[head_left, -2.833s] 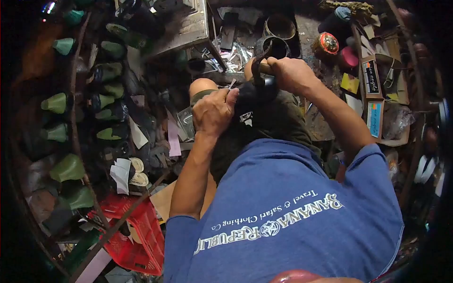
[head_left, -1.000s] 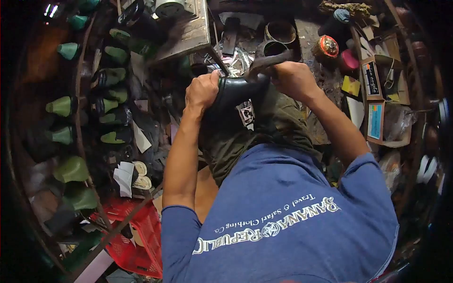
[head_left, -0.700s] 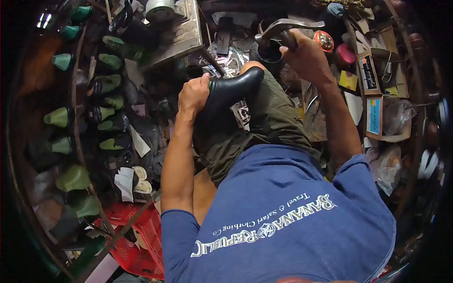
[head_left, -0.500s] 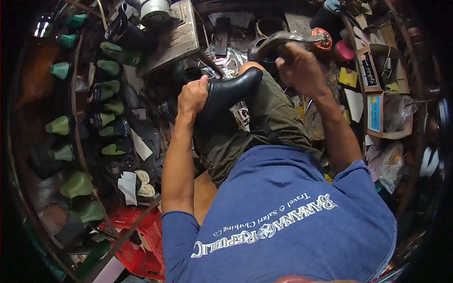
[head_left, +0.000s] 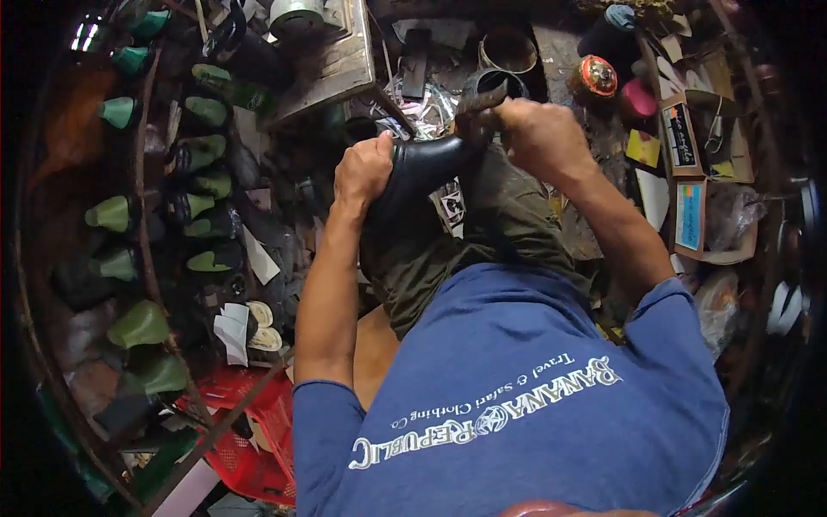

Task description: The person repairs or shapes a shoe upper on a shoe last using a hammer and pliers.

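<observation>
A black leather shoe [head_left: 424, 164] lies across my lap, its toe pointing right. Wrapped around its ankle end is my left hand [head_left: 363, 169], thumb up along the opening, where a bit of green shows. My right hand [head_left: 549, 142] is closed on a cobbler's hammer [head_left: 479, 105]. The dark, slightly blurred hammer head overlaps the toe of the shoe in this view. Fingers and palm hide most of the hammer's handle. Below the shoe, my knees in olive trousers [head_left: 517, 202] support it.
Racks at left hold several green shoe lasts [head_left: 207, 110]. A worn wooden table [head_left: 332, 73] stands ahead. Tins, a red-topped jar [head_left: 594, 77] and scraps cover the floor. Open boxes [head_left: 689, 211] line the right shelf; a red crate [head_left: 250, 439] sits lower left.
My right hand has swung the hammer down and left, from raised beyond the shoe to its toe. My left hand keeps its hold on the shoe. The view has shifted slightly.
</observation>
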`<state>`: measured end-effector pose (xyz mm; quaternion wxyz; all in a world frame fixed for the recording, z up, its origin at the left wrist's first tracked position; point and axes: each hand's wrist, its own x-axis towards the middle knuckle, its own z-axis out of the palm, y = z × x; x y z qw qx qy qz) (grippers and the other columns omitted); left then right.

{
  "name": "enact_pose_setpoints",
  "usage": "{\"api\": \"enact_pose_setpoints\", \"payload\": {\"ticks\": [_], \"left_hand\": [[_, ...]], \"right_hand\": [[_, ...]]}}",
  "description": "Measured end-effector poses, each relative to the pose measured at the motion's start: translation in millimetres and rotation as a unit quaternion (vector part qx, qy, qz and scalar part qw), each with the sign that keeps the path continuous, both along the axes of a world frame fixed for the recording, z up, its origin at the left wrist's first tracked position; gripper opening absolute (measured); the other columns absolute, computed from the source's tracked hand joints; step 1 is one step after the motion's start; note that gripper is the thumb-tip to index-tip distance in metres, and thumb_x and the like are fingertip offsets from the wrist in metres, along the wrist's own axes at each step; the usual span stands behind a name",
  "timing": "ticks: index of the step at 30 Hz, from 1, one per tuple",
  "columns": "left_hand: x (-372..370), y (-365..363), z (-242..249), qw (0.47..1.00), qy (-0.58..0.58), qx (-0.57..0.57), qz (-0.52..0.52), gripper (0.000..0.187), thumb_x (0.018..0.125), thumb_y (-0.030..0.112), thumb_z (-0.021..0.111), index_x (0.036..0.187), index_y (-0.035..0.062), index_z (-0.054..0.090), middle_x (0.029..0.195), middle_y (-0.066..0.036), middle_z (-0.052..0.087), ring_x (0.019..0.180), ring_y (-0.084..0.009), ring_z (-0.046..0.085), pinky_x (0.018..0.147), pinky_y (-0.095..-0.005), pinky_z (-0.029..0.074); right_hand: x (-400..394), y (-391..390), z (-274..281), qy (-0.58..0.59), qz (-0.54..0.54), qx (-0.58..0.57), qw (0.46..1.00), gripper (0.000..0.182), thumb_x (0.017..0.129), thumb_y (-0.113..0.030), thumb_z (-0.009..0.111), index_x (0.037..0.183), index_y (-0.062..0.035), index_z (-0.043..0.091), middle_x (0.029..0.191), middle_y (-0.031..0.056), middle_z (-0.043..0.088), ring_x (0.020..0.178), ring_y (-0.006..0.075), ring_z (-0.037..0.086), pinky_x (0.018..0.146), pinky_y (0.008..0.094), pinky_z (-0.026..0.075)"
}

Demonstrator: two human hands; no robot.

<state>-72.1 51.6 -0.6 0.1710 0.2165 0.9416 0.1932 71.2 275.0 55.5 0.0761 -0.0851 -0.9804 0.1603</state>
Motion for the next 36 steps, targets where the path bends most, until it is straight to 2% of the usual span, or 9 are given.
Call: {"api": "enact_pose_setpoints", "payload": {"ticks": [5, 8, 10, 14, 16, 19, 30, 35, 36], "left_hand": [[6, -5, -3, 1.0, 0.016, 0.024, 0.005, 0.053, 0.098, 0.044, 0.035, 0.086, 0.0026, 0.067, 0.092, -0.028, 0.062, 0.093, -0.0488, 0.057, 0.08, -0.052, 0.046], [16, -8, 25, 1.0, 0.002, 0.018, 0.009, 0.047, 0.096, 0.041, 0.043, 0.089, 0.0026, 0.069, 0.093, -0.025, 0.066, 0.093, -0.0444, 0.062, 0.083, -0.0468, 0.048], [18, -18, 49, 0.961, -0.23, 0.115, -0.106, 0.05, 0.086, 0.041, 0.06, 0.117, 0.0019, 0.063, 0.113, -0.022, 0.064, 0.11, -0.0351, 0.06, 0.096, -0.0395, 0.044], [38, -37, 27, 0.919, -0.304, 0.084, -0.235, 0.088, 0.072, 0.037, 0.074, 0.144, 0.0013, 0.036, 0.136, -0.02, 0.05, 0.127, -0.0276, 0.048, 0.106, -0.0341, 0.033], [40, -33, 24, 0.904, -0.372, 0.085, -0.193, 0.109, 0.064, 0.029, 0.08, 0.149, 0.0006, 0.018, 0.136, -0.023, 0.046, 0.126, -0.0314, 0.046, 0.106, -0.0331, 0.033], [50, -31, 28, 0.92, -0.34, 0.102, -0.169, 0.104, 0.064, 0.027, 0.078, 0.148, -0.0004, 0.023, 0.131, -0.024, 0.05, 0.122, -0.0307, 0.05, 0.104, -0.0333, 0.035], [117, -14, 23, 0.95, -0.204, 0.225, 0.075, 0.099, 0.069, 0.026, 0.074, 0.146, -0.0061, 0.02, 0.126, -0.032, 0.051, 0.117, -0.0373, 0.054, 0.101, -0.0387, 0.04], [119, -1, 43, 0.961, -0.161, 0.2, 0.103, 0.098, 0.071, 0.023, 0.074, 0.145, -0.0104, 0.018, 0.131, -0.036, 0.045, 0.124, -0.0403, 0.047, 0.104, -0.0394, 0.036], [119, 0, 43, 0.961, -0.159, 0.201, 0.1, 0.098, 0.071, 0.023, 0.074, 0.145, -0.0104, 0.018, 0.131, -0.036, 0.045, 0.124, -0.0403, 0.047, 0.104, -0.0394, 0.036]], "right_hand": [[6, -8, -12, 0.089, 0.0, -0.033, 0.995, 0.019, 0.074, -0.023, 0.07, 0.068, -0.0065, 0.064, 0.062, 0.0156, 0.061, 0.062, 0.0365, 0.063, 0.057, 0.0451, 0.051], [17, -1, -44, 0.006, 0.013, -0.059, 0.998, 0.016, 0.078, -0.021, 0.066, 0.079, -0.0046, 0.066, 0.077, 0.0194, 0.065, 0.074, 0.0371, 0.066, 0.065, 0.0437, 0.054], [28, 13, -77, 0.044, -0.08, -0.096, 0.991, 0.015, 0.079, -0.02, 0.064, 0.08, -0.0049, 0.067, 0.079, 0.0208, 0.065, 0.077, 0.0388, 0.065, 0.068, 0.0453, 0.053], [69, 33, -122, 0.007, -0.31, -0.127, 0.942, 0.021, 0.081, -0.019, 0.058, 0.094, -0.0047, 0.066, 0.088, 0.0242, 0.065, 0.088, 0.043, 0.063, 0.077, 0.0505, 0.049], [100, 45, -153, -0.007, -0.344, -0.169, 0.924, 0.027, 0.081, -0.02, 0.057, 0.102, -0.0038, 0.063, 0.092, 0.0251, 0.064, 0.093, 0.0433, 0.061, 0.081, 0.0512, 0.047], [155, 64, -213, -0.124, -0.381, -0.142, 0.905, 0.041, 0.081, -0.017, 0.058, 0.12, -0.0038, 0.053, 0.106, 0.025, 0.06, 0.101, 0.0436, 0.057, 0.086, 0.051, 0.045], [249, 53, -271, -0.216, -0.386, -0.087, 0.893, 0.043, 0.076, -0.008, 0.064, 0.117, -0.0025, 0.055, 0.11, 0.024, 0.055, 0.107, 0.0436, 0.05, 0.093, 0.0486, 0.04], [131, 39, -168, 0.102, -0.286, -0.147, 0.941, 0.041, 0.084, -0.022, 0.069, 0.117, -0.0009, 0.057, 0.111, 0.0185, 0.056, 0.102, 0.0359, 0.058, 0.085, 0.0406, 0.048], [101, 26, -143, 0.129, -0.278, -0.283, 0.909, 0.042, 0.086, -0.024, 0.067, 0.12, -0.0021, 0.055, 0.111, 0.0159, 0.056, 0.099, 0.0306, 0.06, 0.081, 0.0376, 0.05]]}}
